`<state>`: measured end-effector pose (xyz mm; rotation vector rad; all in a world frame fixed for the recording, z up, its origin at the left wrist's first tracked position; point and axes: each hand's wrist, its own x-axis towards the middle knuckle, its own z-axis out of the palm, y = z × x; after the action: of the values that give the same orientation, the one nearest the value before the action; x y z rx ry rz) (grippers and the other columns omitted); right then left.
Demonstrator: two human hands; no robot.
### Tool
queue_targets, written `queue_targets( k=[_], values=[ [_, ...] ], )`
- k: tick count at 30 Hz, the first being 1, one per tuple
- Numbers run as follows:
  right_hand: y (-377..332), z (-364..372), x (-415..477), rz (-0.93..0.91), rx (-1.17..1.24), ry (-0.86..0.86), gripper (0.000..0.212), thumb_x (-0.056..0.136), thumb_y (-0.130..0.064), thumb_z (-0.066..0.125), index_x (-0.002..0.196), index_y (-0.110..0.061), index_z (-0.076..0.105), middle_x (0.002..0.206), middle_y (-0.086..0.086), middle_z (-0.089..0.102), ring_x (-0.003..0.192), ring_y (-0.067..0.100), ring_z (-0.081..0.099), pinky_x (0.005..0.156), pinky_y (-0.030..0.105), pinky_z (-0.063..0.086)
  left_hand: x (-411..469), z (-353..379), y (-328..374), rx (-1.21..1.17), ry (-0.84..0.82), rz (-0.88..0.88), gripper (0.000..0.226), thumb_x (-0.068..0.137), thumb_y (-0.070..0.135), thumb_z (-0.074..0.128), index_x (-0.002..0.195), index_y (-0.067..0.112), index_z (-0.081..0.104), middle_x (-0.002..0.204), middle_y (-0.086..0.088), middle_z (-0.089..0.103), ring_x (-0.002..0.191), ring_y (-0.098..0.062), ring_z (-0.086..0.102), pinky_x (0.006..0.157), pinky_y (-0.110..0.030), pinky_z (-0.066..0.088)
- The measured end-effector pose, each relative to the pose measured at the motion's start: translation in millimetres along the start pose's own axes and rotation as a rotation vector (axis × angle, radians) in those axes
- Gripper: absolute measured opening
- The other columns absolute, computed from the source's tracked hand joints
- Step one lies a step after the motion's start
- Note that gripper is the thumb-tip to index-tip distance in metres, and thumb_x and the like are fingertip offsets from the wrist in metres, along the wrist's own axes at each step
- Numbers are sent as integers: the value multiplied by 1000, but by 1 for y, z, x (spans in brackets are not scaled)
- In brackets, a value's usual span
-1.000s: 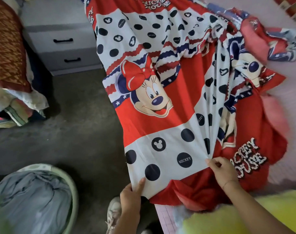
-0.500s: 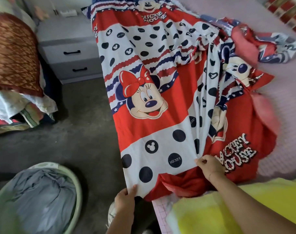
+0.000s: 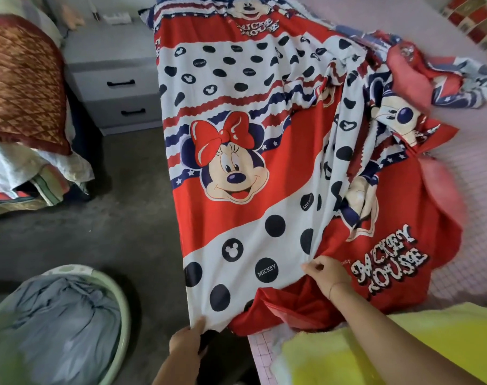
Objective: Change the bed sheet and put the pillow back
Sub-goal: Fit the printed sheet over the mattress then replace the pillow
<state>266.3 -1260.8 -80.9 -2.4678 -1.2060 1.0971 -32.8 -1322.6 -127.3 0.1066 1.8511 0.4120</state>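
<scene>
The Mickey Mouse bed sheet [image 3: 236, 134] is laid lengthwise away from the person along the mattress [image 3: 481, 245] edge; its near corner is pinched by the left hand [image 3: 185, 343], a fold by the right hand [image 3: 327, 276].

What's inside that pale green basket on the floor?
A bundled blue-grey cloth fills the basket. Anything beneath the cloth, and the basket's bottom, is covered and cannot be seen.
</scene>
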Motion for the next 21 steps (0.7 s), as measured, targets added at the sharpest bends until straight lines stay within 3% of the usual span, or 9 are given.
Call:
queue_targets(
  k=[3, 5, 7, 10, 13, 15, 17, 21],
  values=[
    [2, -13, 9, 38, 202, 196, 34, 79, -45, 71, 77, -17, 52, 84, 2, 62, 90, 31, 62, 82, 40, 47, 7, -1, 9, -27, -46, -23, 39, 88, 22, 71, 101, -14, 63, 81, -19, 60, 67, -30, 55, 64, -33, 44],
    [9, -27, 18, 118, 171, 402, 49, 71, -59, 70, 86, -14, 57, 96, 8, 62, 97, 35, 61, 83, 43, 47, 14, 3, 18, -37, -27, 17, 47, 89, 29, 69, 112, -11, 62, 96, -21, 64, 85, -34, 61, 80, -37, 47],
    [17, -39, 27, 251, 129, 490, 64, 71, -62, 70, 105, -8, 62, 114, 15, 62, 107, 37, 59, 93, 50, 43, 20, 9, 29, 18, 3, 65, 56, 89, 40, 66, 121, -6, 59, 108, -19, 64, 104, -37, 60, 97, -41, 47],
    [22, -45, 33, 356, 54, 391, 71, 75, -67, 64, 115, -9, 64, 124, 14, 60, 116, 36, 55, 101, 52, 31, 19, 26, 39, 155, 30, 237, 69, 85, 55, 62, 132, 6, 51, 125, -14, 58, 113, -36, 56, 97, -48, 48],
    [25, -39, 35, 376, -103, 234, 66, 77, -76, 51, 86, -13, 70, 99, 11, 66, 101, 35, 59, 96, 49, 31, -10, 49, 42, 274, 71, 536, 69, 83, 54, 65, 139, 18, 46, 138, -3, 50, 128, -29, 47, 105, -48, 39],
    [23, -35, 36, 348, -109, 182, 56, 84, -66, 52, 81, -12, 67, 89, 9, 65, 99, 35, 60, 99, 47, 33, -35, 69, 40, 382, 6, 755, 70, 74, 64, 64, 129, 22, 56, 129, 3, 55, 123, -22, 50, 104, -42, 38],
    [19, -34, 38, 277, -76, 168, 41, 90, -51, 56, 73, -13, 59, 85, 8, 60, 101, 34, 59, 100, 46, 38, -53, 85, 31, 475, -95, 886, 79, 62, 76, 47, 122, 27, 62, 127, 11, 54, 121, -13, 48, 104, -37, 35],
    [33, -38, 32, 266, -165, 107, 36, 91, -41, 58, 67, -15, 53, 88, 9, 65, 95, 32, 62, 98, 43, 43, -59, 98, 18, 611, -190, 963, 107, 47, 100, 27, 123, 34, 63, 135, 18, 50, 129, -8, 42, 108, -33, 31]
  ],
)
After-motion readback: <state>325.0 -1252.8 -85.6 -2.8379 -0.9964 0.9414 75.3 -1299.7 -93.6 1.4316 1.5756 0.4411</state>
